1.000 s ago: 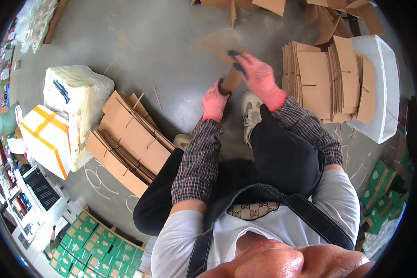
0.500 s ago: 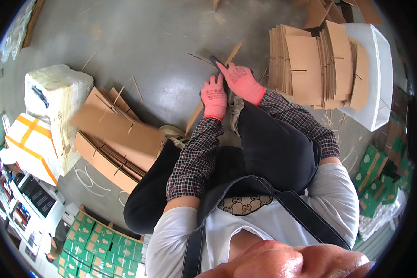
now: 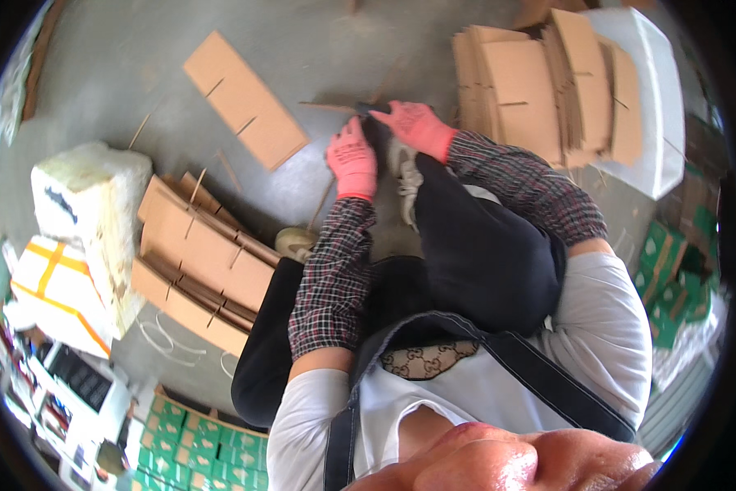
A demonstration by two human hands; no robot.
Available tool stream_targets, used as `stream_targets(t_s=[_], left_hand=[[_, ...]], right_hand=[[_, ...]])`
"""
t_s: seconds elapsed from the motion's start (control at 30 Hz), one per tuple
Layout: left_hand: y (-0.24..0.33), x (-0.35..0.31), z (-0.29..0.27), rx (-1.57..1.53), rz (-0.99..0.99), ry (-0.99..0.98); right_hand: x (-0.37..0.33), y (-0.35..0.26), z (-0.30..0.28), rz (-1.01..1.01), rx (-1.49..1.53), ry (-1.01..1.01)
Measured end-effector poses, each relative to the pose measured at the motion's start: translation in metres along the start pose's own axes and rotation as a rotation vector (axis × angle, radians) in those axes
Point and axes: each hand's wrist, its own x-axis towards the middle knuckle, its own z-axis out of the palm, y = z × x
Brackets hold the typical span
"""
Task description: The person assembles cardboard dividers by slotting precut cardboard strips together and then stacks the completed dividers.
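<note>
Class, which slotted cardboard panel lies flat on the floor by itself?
The two-slit panel ahead and left of the left hand; those in the left stack and right stack are bunched together.

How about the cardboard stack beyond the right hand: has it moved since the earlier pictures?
No: judged against the white box beside it, the cardboard stack keeps its place; the whole view has shifted instead.

New on the floor (image 3: 327,57) — a slotted cardboard panel (image 3: 245,100), lying flat.
</note>
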Motion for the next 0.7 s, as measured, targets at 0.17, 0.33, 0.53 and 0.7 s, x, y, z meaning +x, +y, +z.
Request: stream_targets(t_s=[0.17, 0.33, 0.53, 0.7], left_hand=[[-0.017, -0.003, 0.003, 0.003, 0.029, 0.058], [-0.045, 0.022, -0.035, -0.096, -0.269, -0.042], [-0.049, -0.021, -0.039, -0.091, -0.306, 0.045], [-0.087, -0.066, -0.014, -0.208, -0.380, -0.223]], right_hand=[[-0.012, 0.001, -0.051, 0.196, 0.266, -0.034], [-0.120, 0.086, -0.073, 0.936, -0.193, 0.189], [-0.166, 0.064, -0.051, 0.896, -0.246, -0.031], [-0.164, 0.085, -0.067, 0.920, -0.268, -0.174]])
